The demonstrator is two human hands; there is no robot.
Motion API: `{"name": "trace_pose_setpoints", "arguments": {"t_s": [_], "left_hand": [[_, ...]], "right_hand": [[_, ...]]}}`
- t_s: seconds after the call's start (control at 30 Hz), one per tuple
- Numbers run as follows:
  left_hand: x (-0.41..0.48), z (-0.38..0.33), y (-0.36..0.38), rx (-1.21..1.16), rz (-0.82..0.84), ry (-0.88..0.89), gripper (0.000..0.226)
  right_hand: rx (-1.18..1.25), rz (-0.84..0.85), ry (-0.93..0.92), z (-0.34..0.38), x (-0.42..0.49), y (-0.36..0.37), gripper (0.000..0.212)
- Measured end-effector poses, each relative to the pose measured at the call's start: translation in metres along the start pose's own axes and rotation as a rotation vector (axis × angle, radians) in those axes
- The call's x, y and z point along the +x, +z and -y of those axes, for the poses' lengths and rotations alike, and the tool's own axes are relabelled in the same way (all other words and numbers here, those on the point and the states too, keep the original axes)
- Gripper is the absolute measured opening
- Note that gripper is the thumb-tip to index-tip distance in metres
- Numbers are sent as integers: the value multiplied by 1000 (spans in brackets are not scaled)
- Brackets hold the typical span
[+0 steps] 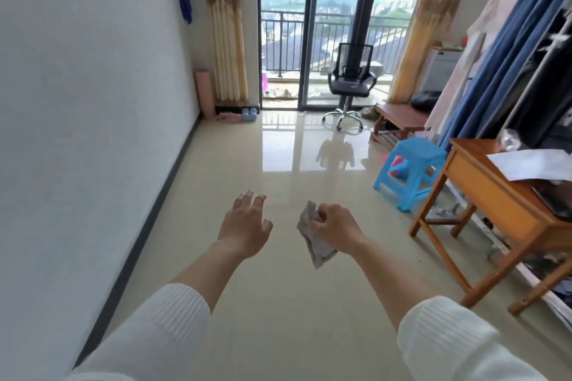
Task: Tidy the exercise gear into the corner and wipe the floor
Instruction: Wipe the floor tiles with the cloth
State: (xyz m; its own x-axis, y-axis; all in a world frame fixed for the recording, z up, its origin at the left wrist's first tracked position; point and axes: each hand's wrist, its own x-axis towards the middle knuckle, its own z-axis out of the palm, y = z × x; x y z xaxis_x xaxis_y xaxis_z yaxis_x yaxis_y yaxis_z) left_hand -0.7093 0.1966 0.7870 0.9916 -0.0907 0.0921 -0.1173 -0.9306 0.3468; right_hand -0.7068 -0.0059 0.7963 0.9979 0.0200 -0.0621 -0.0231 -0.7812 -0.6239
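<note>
My right hand point(335, 230) grips a crumpled grey cloth point(312, 238) that hangs below the fingers, above the glossy beige floor point(278, 303). My left hand point(247, 223) is held out beside it with fingers spread and nothing in it. In the far left corner a rolled pink mat point(204, 93) stands upright against the wall. Two light blue dumbbells point(249, 115) and a pink item point(229, 117) lie on the floor next to it.
A black office chair point(351, 83) stands by the balcony door. Along the right are a blue plastic stool point(410, 172), a low wooden bench point(399, 120), a wooden table point(495, 195) with papers, and hanging clothes point(507, 49). A white wall point(93, 102) runs along the left.
</note>
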Motion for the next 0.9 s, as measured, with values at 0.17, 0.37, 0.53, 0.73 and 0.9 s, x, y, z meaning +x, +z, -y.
{"name": "trace_pose_setpoints", "arguments": {"t_s": [0.17,0.37,0.53,0.73,0.9], "left_hand": [[136,21,8,0,11,-52,58],[314,33,40,-10,-4,-55,58],[477,36,66,-16,-11,-116,58],[651,44,68,-28,-41,-177,57],[771,73,73,-24,-66,-227,55]], "right_hand": [[-35,23,-10,8,142,-8,22],[-83,32,-34,-7,330,-24,17],[-116,40,-105,-23,496,-47,23],[-186,75,-159,-27,680,-77,26],[-187,89,-190,-19,814,-75,24]]}}
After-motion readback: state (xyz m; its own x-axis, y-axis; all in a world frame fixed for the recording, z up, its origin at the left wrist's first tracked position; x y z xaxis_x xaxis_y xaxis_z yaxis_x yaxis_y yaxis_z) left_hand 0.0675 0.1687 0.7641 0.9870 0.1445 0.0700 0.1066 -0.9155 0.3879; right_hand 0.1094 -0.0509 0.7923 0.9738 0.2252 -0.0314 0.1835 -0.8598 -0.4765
